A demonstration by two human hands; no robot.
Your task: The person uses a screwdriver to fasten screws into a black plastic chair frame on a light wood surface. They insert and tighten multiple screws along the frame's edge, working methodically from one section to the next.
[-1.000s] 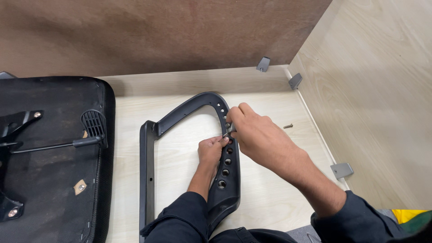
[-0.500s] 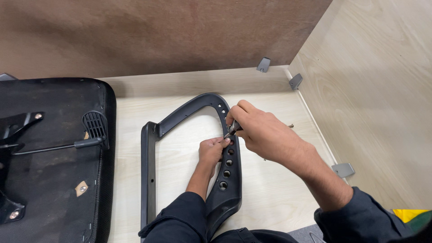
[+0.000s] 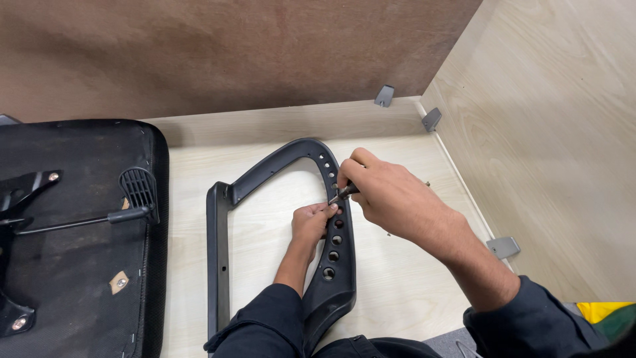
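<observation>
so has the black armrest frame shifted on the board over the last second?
No. The black armrest frame keeps the same spot relative to the grey corner bracket and the seat cushion; the right hand holds near its holes.

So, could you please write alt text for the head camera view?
The right hand presses a small dark tool against a curved black plastic chair armrest with holes, steadied by the left hand. It lies on a pale wooden floor beside an upturned black seat.

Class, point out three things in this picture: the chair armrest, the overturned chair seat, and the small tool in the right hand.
Armrest (image 3: pixel 218 245): head view, on its straight left bar.
Seat (image 3: pixel 79 166): head view, on its black underside.
Tool (image 3: pixel 341 194): head view, on the dark shaft below the right hand's fingers.
</observation>
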